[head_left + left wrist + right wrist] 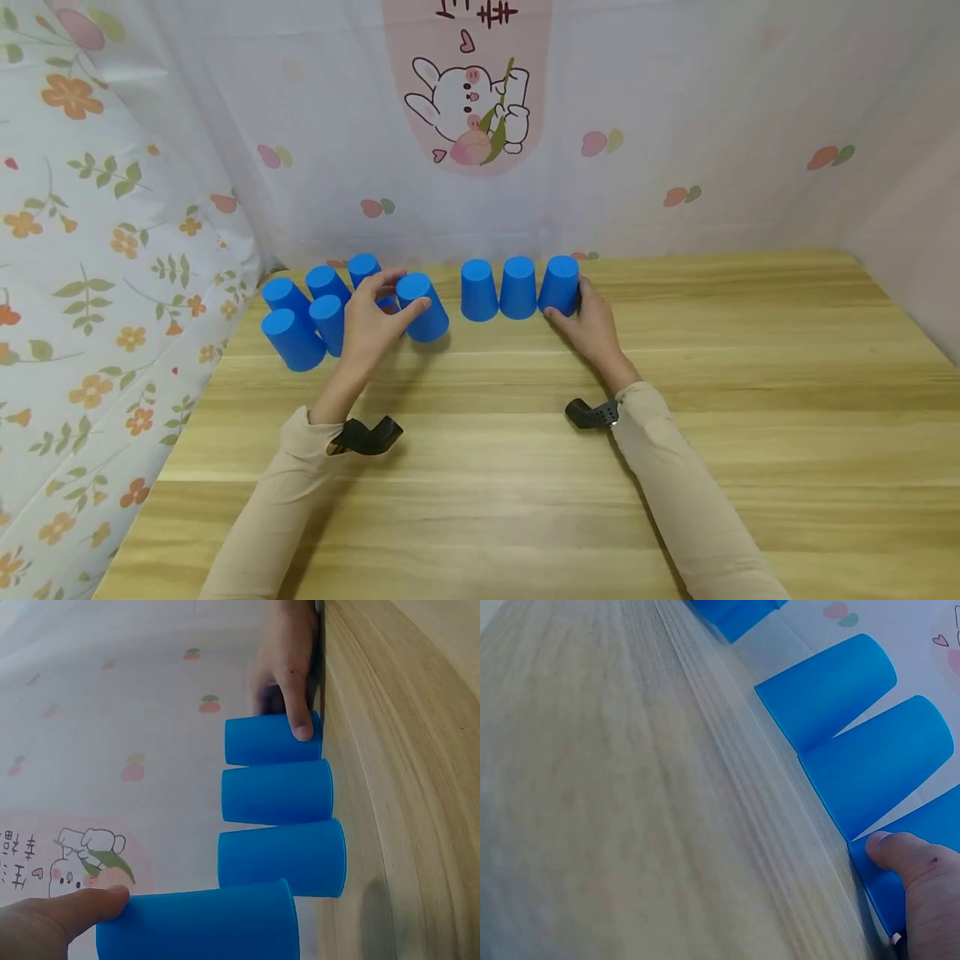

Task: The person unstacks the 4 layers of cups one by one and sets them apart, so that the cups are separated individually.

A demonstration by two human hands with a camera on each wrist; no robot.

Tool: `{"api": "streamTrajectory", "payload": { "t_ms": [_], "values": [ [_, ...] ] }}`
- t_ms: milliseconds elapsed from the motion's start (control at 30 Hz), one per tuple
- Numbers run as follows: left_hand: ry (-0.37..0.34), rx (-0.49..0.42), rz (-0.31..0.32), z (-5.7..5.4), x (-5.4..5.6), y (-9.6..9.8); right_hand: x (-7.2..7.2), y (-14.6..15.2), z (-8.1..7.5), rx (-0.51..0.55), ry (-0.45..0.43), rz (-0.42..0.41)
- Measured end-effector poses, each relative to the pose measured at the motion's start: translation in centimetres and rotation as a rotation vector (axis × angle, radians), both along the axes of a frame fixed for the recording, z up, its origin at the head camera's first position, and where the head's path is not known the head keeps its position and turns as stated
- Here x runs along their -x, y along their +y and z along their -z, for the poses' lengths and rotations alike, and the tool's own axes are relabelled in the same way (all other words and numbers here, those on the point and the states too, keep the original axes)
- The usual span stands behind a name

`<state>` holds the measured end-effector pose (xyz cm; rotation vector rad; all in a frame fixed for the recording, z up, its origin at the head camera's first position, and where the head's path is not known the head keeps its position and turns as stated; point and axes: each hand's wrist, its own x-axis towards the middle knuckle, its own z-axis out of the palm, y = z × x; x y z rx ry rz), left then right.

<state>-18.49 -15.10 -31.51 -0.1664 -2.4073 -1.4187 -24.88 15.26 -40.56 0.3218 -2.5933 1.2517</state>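
Blue plastic cups stand upside down along the back of the wooden table. My left hand (375, 321) grips one blue cup (424, 308) between thumb and fingers; a shadow falls on the table below it. In the left wrist view the thumb lies against that cup (202, 926). On the right, my right hand (591, 325) holds the end cup (559, 285) of a row of three, thumb on its near side. The middle cup (517, 288) and the left cup (479, 290) of this row stand beside it, close together.
Several more upturned cups (294, 340) cluster at the table's left end, some partly hidden by my left hand. Behind the wooden table (480, 483) hangs a white curtain (315, 100) with a rabbit print. A flowered cloth (97, 317) hangs on the left.
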Motion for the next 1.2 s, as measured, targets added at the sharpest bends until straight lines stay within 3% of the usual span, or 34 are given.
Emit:
{"api": "streamTrajectory", "payload": {
  "t_ms": [300, 467, 700, 1000, 1200],
  "values": [
    [0.042, -0.004, 0.065, 0.9, -2.2, -0.9, -0.1, -0.3, 0.3, -0.002, -0.004, -0.007],
    [0.064, 0.033, 0.072, 0.8, -3.5, -1.5, -0.1, -0.1, 0.2, 0.008, -0.005, 0.001],
    [0.055, 0.082, 0.053, 0.6, -5.3, -3.1, -0.1, 0.1, -0.1, 0.005, -0.002, 0.001],
    [-0.021, 0.015, 0.013, 1.3, -7.4, -5.8, 0.3, 0.4, -0.4, -0.007, 0.023, -0.001],
    [-0.053, 0.045, -0.057, 1.4, -8.9, -7.7, 0.0, 0.0, -0.1, 0.001, 0.001, -0.003]
  ]
}}
